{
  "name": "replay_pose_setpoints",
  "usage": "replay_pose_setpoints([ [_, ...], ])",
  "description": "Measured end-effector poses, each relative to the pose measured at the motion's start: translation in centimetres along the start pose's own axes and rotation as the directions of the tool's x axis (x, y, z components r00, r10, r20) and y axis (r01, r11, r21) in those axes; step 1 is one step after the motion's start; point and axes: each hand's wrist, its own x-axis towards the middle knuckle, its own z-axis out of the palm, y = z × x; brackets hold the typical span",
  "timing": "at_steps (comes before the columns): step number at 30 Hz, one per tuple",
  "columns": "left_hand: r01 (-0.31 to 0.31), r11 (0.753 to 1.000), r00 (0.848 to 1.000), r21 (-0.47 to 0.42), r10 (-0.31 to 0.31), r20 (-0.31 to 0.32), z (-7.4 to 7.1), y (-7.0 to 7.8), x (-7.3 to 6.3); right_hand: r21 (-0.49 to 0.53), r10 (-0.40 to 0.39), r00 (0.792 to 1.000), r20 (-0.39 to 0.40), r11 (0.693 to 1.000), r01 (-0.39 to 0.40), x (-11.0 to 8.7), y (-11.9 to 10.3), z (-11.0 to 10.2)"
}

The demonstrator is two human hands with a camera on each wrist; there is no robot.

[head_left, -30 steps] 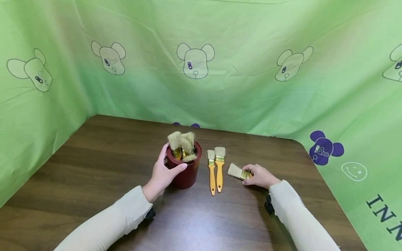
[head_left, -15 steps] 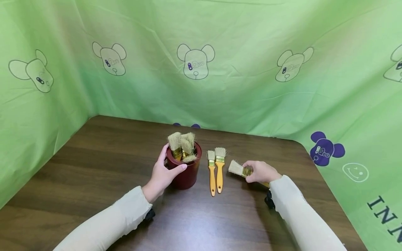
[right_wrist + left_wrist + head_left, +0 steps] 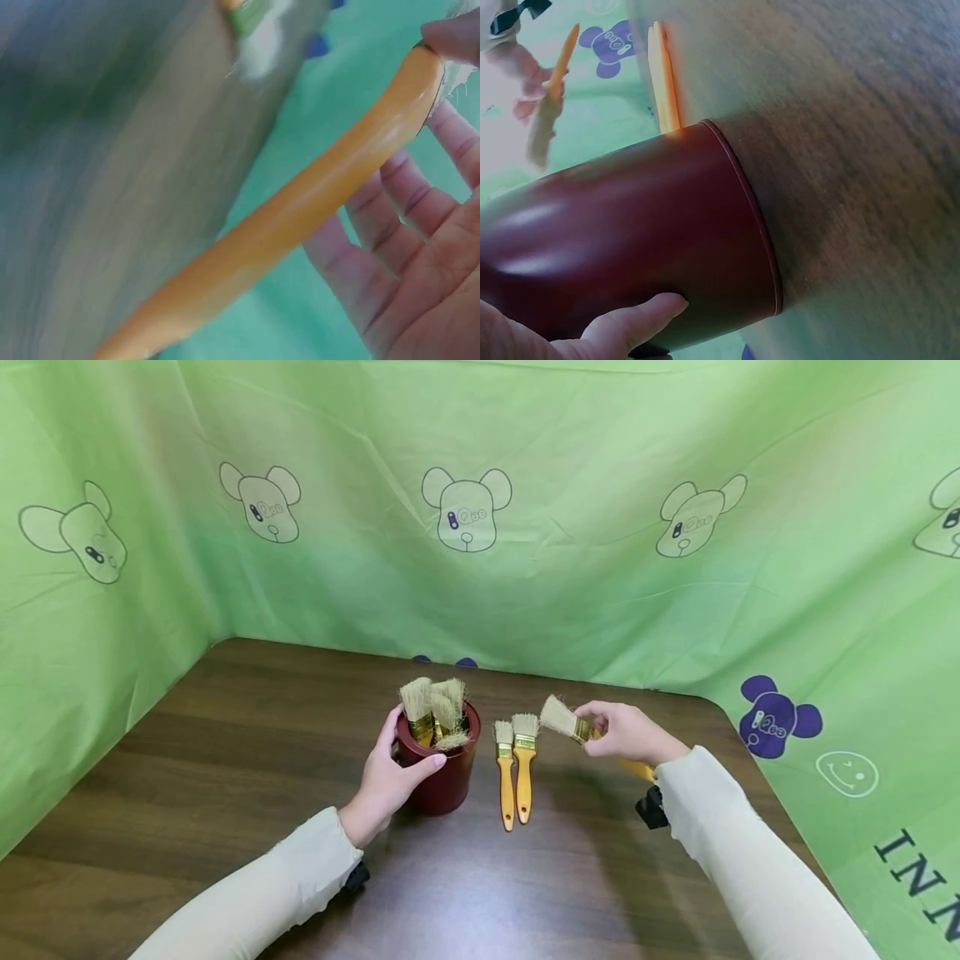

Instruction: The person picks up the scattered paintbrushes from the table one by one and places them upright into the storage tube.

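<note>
A dark red round holder [image 3: 442, 785] stands upright on the table with several bristle brushes [image 3: 417, 706] in it, bristles up. My left hand [image 3: 390, 777] grips its side near the rim, thumb toward the front. Raised above the table on the right, my right hand [image 3: 622, 732] pinches a paintbrush [image 3: 559, 718] near its metal band. Its pale bristles point left, and the orange handle [image 3: 300, 202] runs back under the palm in the right wrist view. Between the hands, two paintbrushes [image 3: 524, 768] with orange handles lie side by side, bristles away from me.
The brown wooden table [image 3: 247, 752] has rounded far corners. A green printed cloth [image 3: 570, 568] hangs along its back and both sides. Black straps [image 3: 652, 808] are worn at the wrists.
My right hand has lifted its paintbrush off the table, up and away from me. The left hand and the holder have stayed put, as have the two lying brushes.
</note>
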Motion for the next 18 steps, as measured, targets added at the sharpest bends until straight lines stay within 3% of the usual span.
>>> replay_pose_setpoints([
  [4, 0.002, 1.000, 1.000, 0.010, -0.002, 0.005, 0.0, 0.1, 0.1, 0.194, -0.020, 0.996, -0.084, 0.980, 0.036, 0.3, -1.7, -0.2],
  [9, 0.002, 0.999, 1.000, 0.032, -0.002, 0.004, 0.0, 0.2, 0.0, 0.421, 0.007, 0.965, -0.262, 0.901, 0.108, 1.2, -5.1, -1.1],
  [13, -0.008, 0.999, 1.000, 0.043, 0.008, 0.009, 0.0, 0.1, 0.0, 0.501, 0.020, 0.931, -0.366, 0.847, 0.179, 2.3, -7.7, -1.6],
  [18, -0.005, 0.999, 1.000, 0.038, 0.005, 0.009, 0.1, -0.1, 0.0, 0.545, 0.009, 0.927, -0.374, 0.812, 0.212, 3.6, -10.3, -1.3],
])
